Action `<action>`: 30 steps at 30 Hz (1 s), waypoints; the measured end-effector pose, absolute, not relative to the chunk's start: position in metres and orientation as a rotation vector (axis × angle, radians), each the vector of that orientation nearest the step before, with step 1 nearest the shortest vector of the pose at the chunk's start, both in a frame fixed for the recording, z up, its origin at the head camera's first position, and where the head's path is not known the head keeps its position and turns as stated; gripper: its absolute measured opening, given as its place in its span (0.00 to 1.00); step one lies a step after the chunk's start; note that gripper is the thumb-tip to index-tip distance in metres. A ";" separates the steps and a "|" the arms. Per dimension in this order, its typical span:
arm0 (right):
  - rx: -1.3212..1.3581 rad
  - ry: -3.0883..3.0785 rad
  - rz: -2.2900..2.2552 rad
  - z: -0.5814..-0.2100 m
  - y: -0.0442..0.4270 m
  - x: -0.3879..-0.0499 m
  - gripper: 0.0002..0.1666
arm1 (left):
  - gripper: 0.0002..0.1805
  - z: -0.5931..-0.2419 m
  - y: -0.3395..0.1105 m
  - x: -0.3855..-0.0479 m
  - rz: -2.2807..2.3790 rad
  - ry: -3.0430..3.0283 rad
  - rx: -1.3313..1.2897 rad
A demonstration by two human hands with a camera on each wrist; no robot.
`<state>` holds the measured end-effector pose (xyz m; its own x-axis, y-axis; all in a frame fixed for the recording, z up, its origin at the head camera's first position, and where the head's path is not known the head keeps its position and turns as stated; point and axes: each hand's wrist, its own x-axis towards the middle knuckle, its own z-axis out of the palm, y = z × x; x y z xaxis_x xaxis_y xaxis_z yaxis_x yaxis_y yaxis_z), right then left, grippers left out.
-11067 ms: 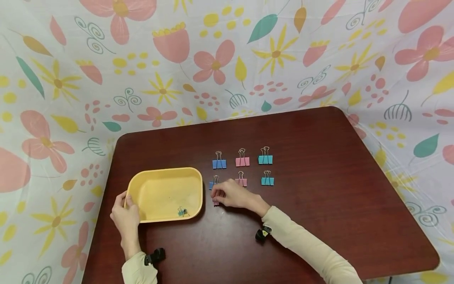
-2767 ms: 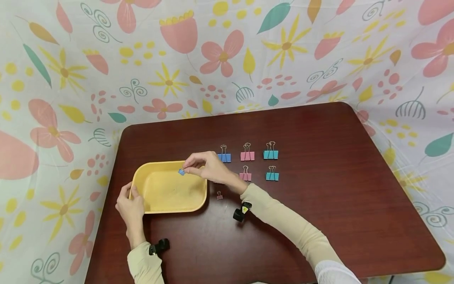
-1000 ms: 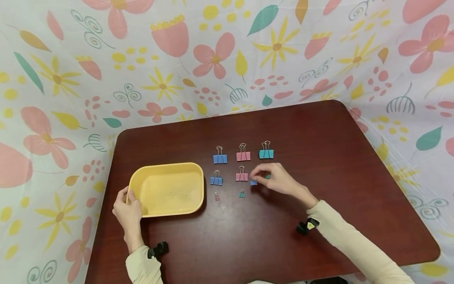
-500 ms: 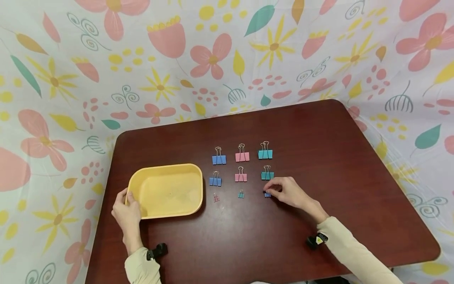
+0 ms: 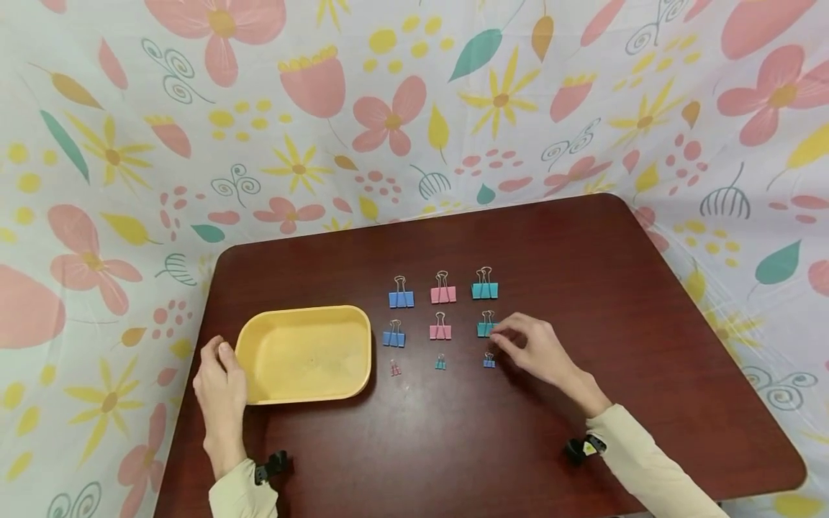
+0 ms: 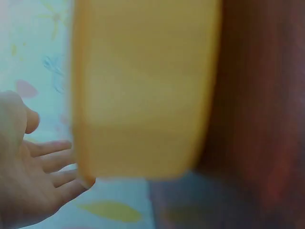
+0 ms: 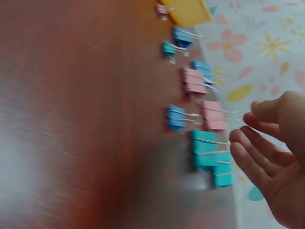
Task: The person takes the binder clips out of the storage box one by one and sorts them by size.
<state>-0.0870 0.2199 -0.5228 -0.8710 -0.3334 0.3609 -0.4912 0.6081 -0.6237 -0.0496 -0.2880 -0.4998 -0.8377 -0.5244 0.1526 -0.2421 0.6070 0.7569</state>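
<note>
My right hand [image 5: 542, 354] hovers with loosely bent fingers beside the medium teal binder clip [image 5: 487, 329], gripping nothing. Just below that clip stands a small blue binder clip [image 5: 488, 361], apart from the fingers. To its left in the front row are a small teal binder clip [image 5: 440, 363] and a small pink binder clip [image 5: 395, 369]. At the left side of the yellow tray [image 5: 304, 360], my left hand [image 5: 222, 396] has its fingers extended. The left wrist view shows these fingers [image 6: 55, 160] close to the tray's rim; contact is hard to tell.
Larger clips stand behind: medium blue [image 5: 393, 338] and pink [image 5: 440, 332], then large blue [image 5: 401, 298], pink [image 5: 443, 294] and teal [image 5: 484, 290] at the back. The dark red table [image 5: 583, 273] meets a flowered cloth [image 5: 388, 173] behind.
My right hand has set the small blue clip down in the front row, let go and drawn back slightly. My left hand has loosened from the tray's rim and shifted left.
</note>
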 end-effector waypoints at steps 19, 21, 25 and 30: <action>0.809 -2.621 0.584 -0.456 0.159 -0.145 0.49 | 0.38 -0.458 -0.125 -0.107 -0.663 -2.770 -0.401; 0.832 -2.585 0.497 -0.453 0.150 -0.145 0.48 | 0.42 -0.461 -0.114 -0.108 -0.541 -2.765 -0.431; 0.832 -2.549 0.401 -0.448 0.141 -0.143 0.47 | 0.48 -0.466 -0.104 -0.109 -0.393 -2.722 -0.453; 0.808 -2.569 0.384 -0.447 0.139 -0.141 0.51 | 0.49 -0.467 -0.102 -0.109 -0.394 -2.738 -0.442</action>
<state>-0.1406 0.1394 -0.4466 -0.7441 -0.4786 0.4661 -0.5939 0.7934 -0.1336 -0.1092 -0.1022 -0.4675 -0.8943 0.2526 0.3694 0.3465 0.9133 0.2141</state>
